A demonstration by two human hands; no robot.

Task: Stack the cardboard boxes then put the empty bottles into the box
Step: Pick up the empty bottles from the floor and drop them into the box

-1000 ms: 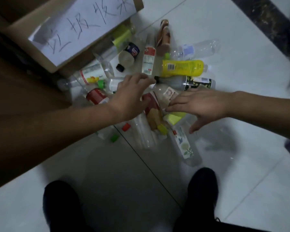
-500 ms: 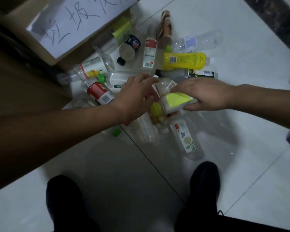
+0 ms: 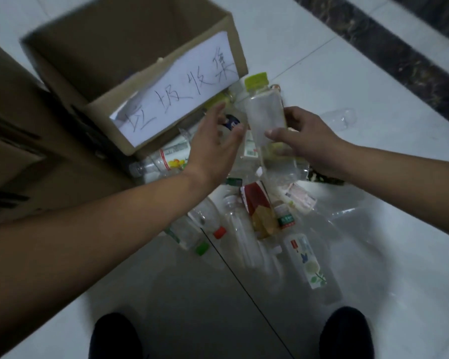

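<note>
An open cardboard box with a white handwritten paper label on its near wall stands at the upper left. My right hand holds a clear bottle with a yellow-green cap upright, lifted above the pile and just right of the box's corner. My left hand hovers beside that bottle with fingers apart and nothing in it. Several empty plastic bottles lie heaped on the floor below both hands.
A larger brown cardboard box fills the left side, against the open one. A clear bottle lies apart at the right. A dark marble strip crosses the upper right. My two black shoes stand at the bottom on white tiles.
My right hand has lifted the yellow-green capped bottle out of the pile toward the box. My left hand rose with it. The view tilted up, showing the box's inside.
</note>
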